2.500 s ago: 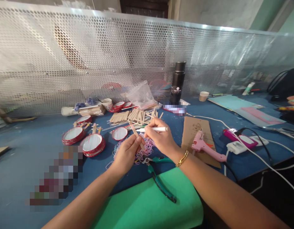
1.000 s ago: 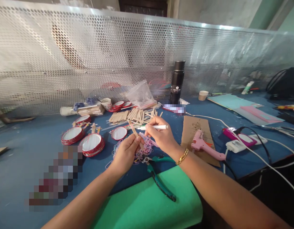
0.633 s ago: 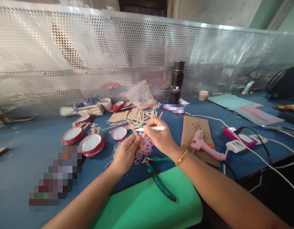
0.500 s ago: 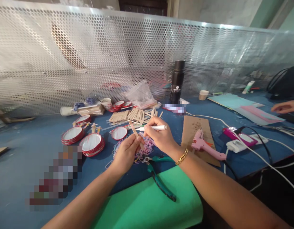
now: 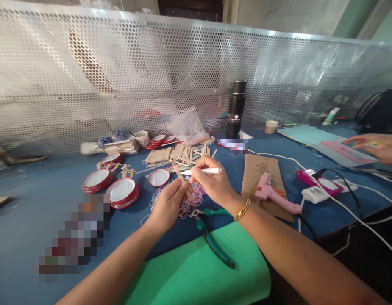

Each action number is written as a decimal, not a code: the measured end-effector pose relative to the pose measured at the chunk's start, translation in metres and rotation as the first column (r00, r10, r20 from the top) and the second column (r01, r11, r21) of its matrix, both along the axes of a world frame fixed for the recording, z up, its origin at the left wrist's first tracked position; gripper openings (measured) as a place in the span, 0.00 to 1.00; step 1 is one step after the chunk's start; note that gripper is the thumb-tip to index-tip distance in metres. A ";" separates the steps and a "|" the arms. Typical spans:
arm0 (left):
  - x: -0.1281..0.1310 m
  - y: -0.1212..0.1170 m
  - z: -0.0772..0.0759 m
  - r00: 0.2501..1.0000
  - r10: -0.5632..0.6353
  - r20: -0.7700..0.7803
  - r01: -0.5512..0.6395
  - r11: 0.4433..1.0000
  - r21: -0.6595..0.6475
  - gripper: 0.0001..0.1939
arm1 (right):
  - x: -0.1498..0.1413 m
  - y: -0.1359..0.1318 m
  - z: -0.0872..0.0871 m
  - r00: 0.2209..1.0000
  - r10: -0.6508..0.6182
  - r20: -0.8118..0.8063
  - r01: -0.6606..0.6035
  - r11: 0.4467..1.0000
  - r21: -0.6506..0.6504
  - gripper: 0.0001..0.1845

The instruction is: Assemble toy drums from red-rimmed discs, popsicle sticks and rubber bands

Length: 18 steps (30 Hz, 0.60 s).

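Between the thumb and fingers of my left hand [image 5: 169,201] a wooden craft stick [image 5: 177,170] is held tilted upright. My right hand [image 5: 211,178] grips a white marker [image 5: 210,170], its tip at or very near the stick; I cannot tell whether they touch. Under both hands lies a tangle of pastel cords or loops [image 5: 196,197]. Teal-handled pliers [image 5: 211,239] rest just below, partly over a green sheet [image 5: 196,271]. A spread of loose craft sticks [image 5: 179,153] lies beyond my hands.
Red-rimmed round pieces [image 5: 122,192] with sticks stand at left. To the right, a pink glue gun [image 5: 268,192] lies on cardboard [image 5: 249,169]. A black bottle [image 5: 236,110] stands near the perforated metal screen [image 5: 196,63]. White cables [image 5: 338,203] cross the right side, near another person's hand [image 5: 380,148].
The other person's hand at far right has moved left over the pink and blue sheets. My own hands, the stick and the marker are almost unchanged.
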State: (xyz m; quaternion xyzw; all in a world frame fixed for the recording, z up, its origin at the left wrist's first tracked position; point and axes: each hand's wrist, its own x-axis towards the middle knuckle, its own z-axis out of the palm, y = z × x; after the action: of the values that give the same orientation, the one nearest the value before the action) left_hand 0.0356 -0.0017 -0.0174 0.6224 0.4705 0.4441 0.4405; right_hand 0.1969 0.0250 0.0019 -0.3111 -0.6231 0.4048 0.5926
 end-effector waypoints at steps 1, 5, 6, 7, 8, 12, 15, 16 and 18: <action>0.000 0.000 0.000 1.000 -0.002 0.001 0.002 1.000 -0.001 0.25 | 0.000 0.000 0.000 1.000 0.006 0.006 -0.006 1.000 0.004 0.10; 0.000 0.000 0.001 1.000 0.006 -0.007 -0.006 1.000 -0.001 0.25 | 0.001 0.000 0.000 1.000 -0.025 -0.008 0.025 1.000 -0.017 0.11; 0.000 0.000 0.001 1.000 0.006 -0.012 -0.006 1.000 0.000 0.25 | 0.001 0.000 0.000 1.000 -0.025 -0.016 0.025 1.000 -0.020 0.11; 0.000 -0.001 0.002 1.000 0.003 -0.015 -0.003 1.000 0.001 0.25 | 0.001 0.000 0.000 1.000 -0.017 -0.023 0.017 1.000 -0.018 0.11; 0.001 -0.001 0.002 1.000 -0.002 -0.017 0.002 1.000 0.002 0.25 | 0.001 0.000 0.000 1.000 -0.005 -0.024 0.004 1.000 -0.011 0.11; 0.002 -0.002 0.003 1.000 0.000 -0.014 0.000 1.000 0.008 0.25 | 0.000 0.000 0.000 1.000 -0.002 0.008 0.002 1.000 0.014 0.11; 0.002 -0.002 0.004 1.000 0.011 -0.020 -0.011 1.000 0.011 0.25 | 0.001 0.000 0.001 0.999 -0.035 0.002 0.035 0.999 0.009 0.11; 0.003 -0.003 0.005 1.000 0.010 -0.021 -0.010 1.000 0.012 0.25 | 0.001 0.000 0.001 0.999 -0.036 -0.003 0.036 0.999 0.012 0.11; 0.003 -0.003 0.006 1.000 0.002 -0.017 -0.001 1.000 0.014 0.26 | 0.001 -0.001 0.001 1.000 -0.022 -0.009 0.022 0.999 0.025 0.11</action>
State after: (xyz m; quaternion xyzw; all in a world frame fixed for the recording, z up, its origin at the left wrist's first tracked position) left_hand 0.0389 -0.0046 -0.0117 0.6287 0.4716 0.4424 0.4319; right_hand 0.1981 0.0240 0.0034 -0.3087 -0.6221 0.3919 0.6034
